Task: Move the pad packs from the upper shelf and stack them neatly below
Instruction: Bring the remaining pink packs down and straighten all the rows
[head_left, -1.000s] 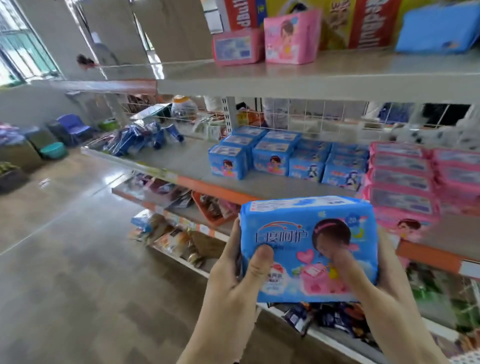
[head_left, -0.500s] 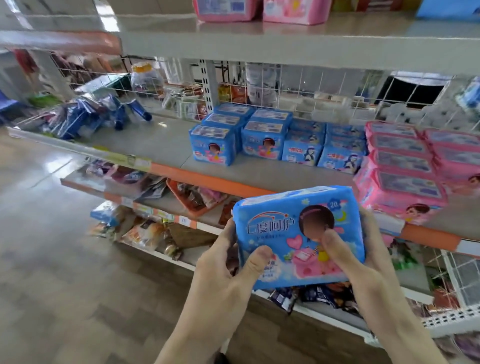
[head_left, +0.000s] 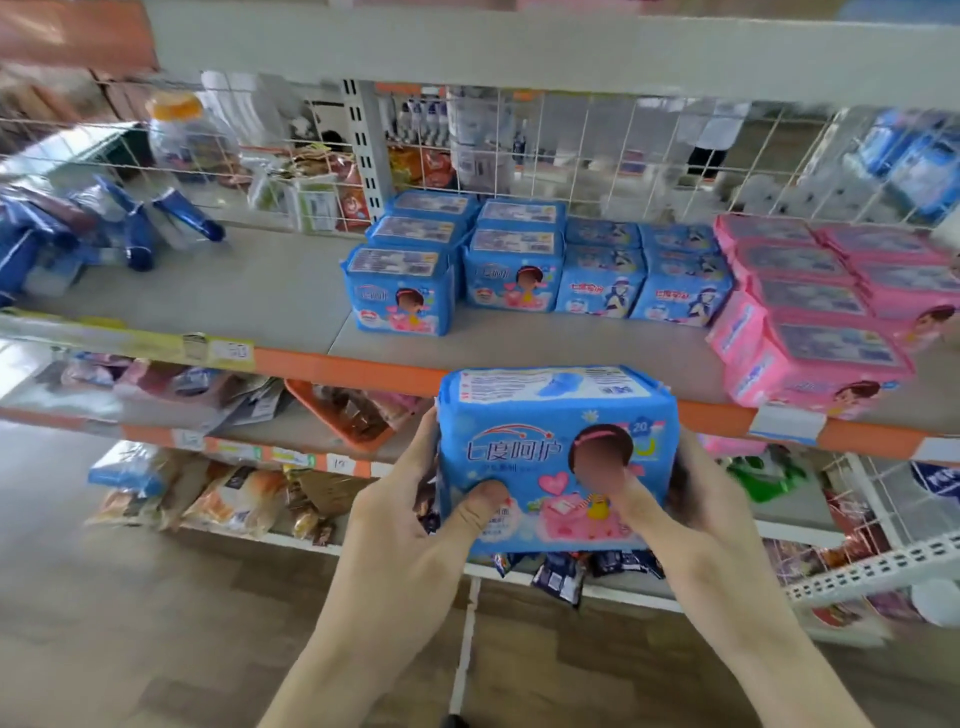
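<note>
A blue pad pack (head_left: 550, 431) is held upright in front of the orange edge of the middle shelf (head_left: 291, 291). My left hand (head_left: 415, 509) grips its left side, thumb on the front face. My right hand (head_left: 691, 504) grips its right side, thumb pressed on the front. Behind it on the shelf stand rows of matching blue packs (head_left: 400, 291) and, to the right, stacked pink packs (head_left: 815, 317). The upper shelf (head_left: 519, 47) shows only its grey front edge at the top.
A wire mesh panel (head_left: 597, 150) backs the middle shelf. Blue wrapped goods (head_left: 130, 228) lie at the shelf's left end. Lower shelves hold an orange tray (head_left: 343, 415), snack bags (head_left: 228, 499) and dark packets. Bare grey floor lies at the lower left.
The view has tilted down and closer to the middle shelf, so the upper shelf's packs have left the frame. Both hands have carried the blue pack lower, toward the middle shelf's front edge.
</note>
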